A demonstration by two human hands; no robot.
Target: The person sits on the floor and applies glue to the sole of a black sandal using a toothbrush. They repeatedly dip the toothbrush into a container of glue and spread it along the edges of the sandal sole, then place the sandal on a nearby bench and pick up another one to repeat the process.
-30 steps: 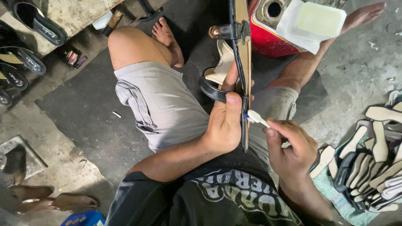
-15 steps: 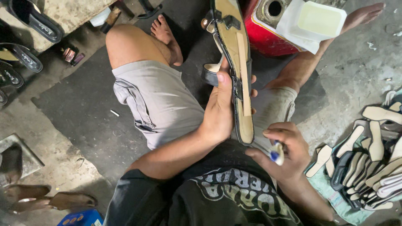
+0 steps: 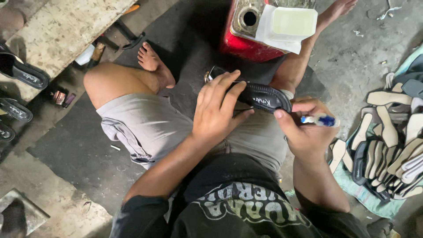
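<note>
Gripping a black sandal [image 3: 263, 98] with the left hand [image 3: 218, 112], fingers spread over its near half and thumb tucked underneath. Held across the lap, above the grey shorts [image 3: 150, 125], lying flat and pointing off to the right. Pinching the far end of the sandal with the right hand [image 3: 306, 128], thumb pressed on its tip. Clasping a small blue and white brush [image 3: 319, 120] in that same hand, sticking out to the right. Just beyond the sandal, a red can [image 3: 246, 44] with a white tub [image 3: 293, 22] on top. Off to the right on the floor, a heap of soles [image 3: 390, 145]. At the left, more black sandals [image 3: 20, 94] by a stone slab [image 3: 61, 31].
</note>
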